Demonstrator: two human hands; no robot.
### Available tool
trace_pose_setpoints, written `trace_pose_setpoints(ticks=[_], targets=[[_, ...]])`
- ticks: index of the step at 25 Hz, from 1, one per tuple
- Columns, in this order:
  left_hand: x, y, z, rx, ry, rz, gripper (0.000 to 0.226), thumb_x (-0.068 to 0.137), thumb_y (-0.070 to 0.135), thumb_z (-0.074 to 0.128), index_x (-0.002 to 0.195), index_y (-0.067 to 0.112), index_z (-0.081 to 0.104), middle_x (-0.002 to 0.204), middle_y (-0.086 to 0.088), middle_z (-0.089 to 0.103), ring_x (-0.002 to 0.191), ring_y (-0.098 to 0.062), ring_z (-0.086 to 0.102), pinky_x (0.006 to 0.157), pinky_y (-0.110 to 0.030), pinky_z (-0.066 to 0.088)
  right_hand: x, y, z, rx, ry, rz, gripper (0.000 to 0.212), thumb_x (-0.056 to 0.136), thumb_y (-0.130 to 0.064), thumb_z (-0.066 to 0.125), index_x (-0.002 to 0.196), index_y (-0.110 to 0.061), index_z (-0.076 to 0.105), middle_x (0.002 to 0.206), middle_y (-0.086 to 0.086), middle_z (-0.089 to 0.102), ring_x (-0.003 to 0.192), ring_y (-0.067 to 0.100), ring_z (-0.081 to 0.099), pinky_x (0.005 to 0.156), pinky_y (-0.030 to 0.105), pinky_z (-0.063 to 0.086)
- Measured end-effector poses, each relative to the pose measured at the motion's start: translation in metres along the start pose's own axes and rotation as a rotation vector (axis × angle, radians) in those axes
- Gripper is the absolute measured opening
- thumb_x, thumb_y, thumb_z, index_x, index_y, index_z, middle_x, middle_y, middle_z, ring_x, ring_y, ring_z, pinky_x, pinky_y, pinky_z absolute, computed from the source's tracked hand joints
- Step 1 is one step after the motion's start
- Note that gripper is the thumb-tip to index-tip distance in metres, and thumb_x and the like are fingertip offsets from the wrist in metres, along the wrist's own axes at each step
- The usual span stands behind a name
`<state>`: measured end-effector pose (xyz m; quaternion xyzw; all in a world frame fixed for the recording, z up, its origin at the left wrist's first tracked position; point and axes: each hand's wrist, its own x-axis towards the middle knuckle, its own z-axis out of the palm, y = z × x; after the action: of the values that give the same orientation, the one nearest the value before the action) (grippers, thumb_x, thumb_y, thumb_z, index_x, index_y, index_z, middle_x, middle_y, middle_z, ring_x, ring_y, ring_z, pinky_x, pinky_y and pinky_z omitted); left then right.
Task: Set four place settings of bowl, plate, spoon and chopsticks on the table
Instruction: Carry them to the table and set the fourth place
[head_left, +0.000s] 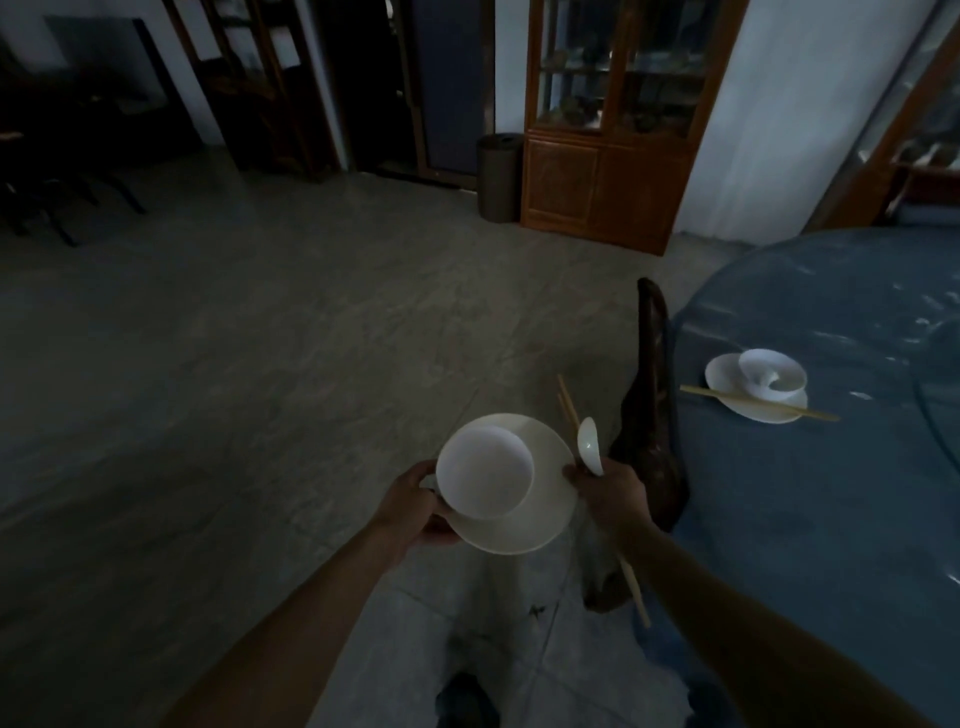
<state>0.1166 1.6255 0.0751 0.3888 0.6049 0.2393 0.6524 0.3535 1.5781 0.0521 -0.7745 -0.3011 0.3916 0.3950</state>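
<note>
My left hand (415, 512) grips the rim of a smooth white plate (540, 499) with a round white bowl (483, 470) sitting on it. My right hand (605, 493) has its fingers closed around a glossy white spoon (589, 451) and thin wooden chopsticks (569, 405), which point up and away. The worktop (779, 519) with its shiny blue cover lies to my right, so the right hand is nearer. One setting (756, 387) already sits there. I think this set goes down beside it next.
</note>
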Motion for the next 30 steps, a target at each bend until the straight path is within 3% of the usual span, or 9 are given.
trace_pose_setpoints(ticks=[6,9,14,20,25,30], targets=[[0.101,0.086,-0.031,0.043,-0.037,0.015,0.059,0.079,-0.016,0.047,0.121,0.023,0.054,0.111,-0.019,0.066,0.083,-0.033,0.068,0.056,-0.037,0.061,0.098,-0.067,0.054,0.029,0.055,0.053,0.036,0.087,-0.028,0.07,0.115,-0.006,0.068,0.089,0.006,0.066,0.081,0.021,0.064,0.08,0.039,0.055],[0.15,0.121,-0.042,0.068,-0.038,0.007,0.059,0.08,-0.016,0.045,0.123,0.023,0.054,0.11,-0.019,0.066,0.08,-0.032,0.068,0.058,-0.039,0.062,0.137,-0.096,0.072,0.05,0.066,0.075,0.032,0.088,-0.026,0.069,0.113,-0.008,0.069,0.082,0.004,0.063,0.068,0.012,0.058,0.07,0.03,0.047],[0.23,0.18,-0.039,0.102,-0.058,0.026,0.062,0.078,-0.013,0.045,0.126,0.025,0.053,0.103,-0.013,0.069,0.082,-0.032,0.071,0.069,-0.045,0.062,0.212,-0.139,0.082,0.066,0.089,0.071,0.027,0.086,-0.028,0.071,0.106,-0.009,0.071,0.08,0.005,0.067,0.073,0.019,0.061,0.072,0.034,0.05],[0.325,0.253,-0.003,0.101,-0.074,0.058,0.058,0.08,-0.013,0.044,0.123,0.025,0.054,0.103,-0.01,0.066,0.078,-0.028,0.069,0.059,-0.038,0.061,0.329,-0.181,0.074,0.123,0.061,0.06,0.027,0.089,-0.029,0.067,0.112,-0.014,0.065,0.092,0.006,0.068,0.087,0.023,0.066,0.08,0.041,0.055],[0.402,0.321,0.045,0.126,-0.088,0.08,0.056,0.081,-0.012,0.046,0.121,0.027,0.056,0.102,-0.008,0.068,0.079,-0.029,0.071,0.061,-0.039,0.061,0.427,-0.217,0.046,0.122,0.029,0.05,0.021,0.09,-0.027,0.066,0.107,-0.014,0.065,0.097,0.006,0.07,0.091,0.02,0.067,0.086,0.042,0.056],[0.475,0.384,0.094,0.161,-0.14,0.099,0.055,0.083,-0.009,0.047,0.125,0.025,0.056,0.109,-0.01,0.068,0.088,-0.031,0.071,0.071,-0.044,0.062,0.505,-0.253,0.012,0.13,0.087,0.032,0.012,0.092,-0.026,0.064,0.101,-0.019,0.062,0.088,-0.001,0.066,0.082,0.012,0.063,0.067,0.027,0.049]])
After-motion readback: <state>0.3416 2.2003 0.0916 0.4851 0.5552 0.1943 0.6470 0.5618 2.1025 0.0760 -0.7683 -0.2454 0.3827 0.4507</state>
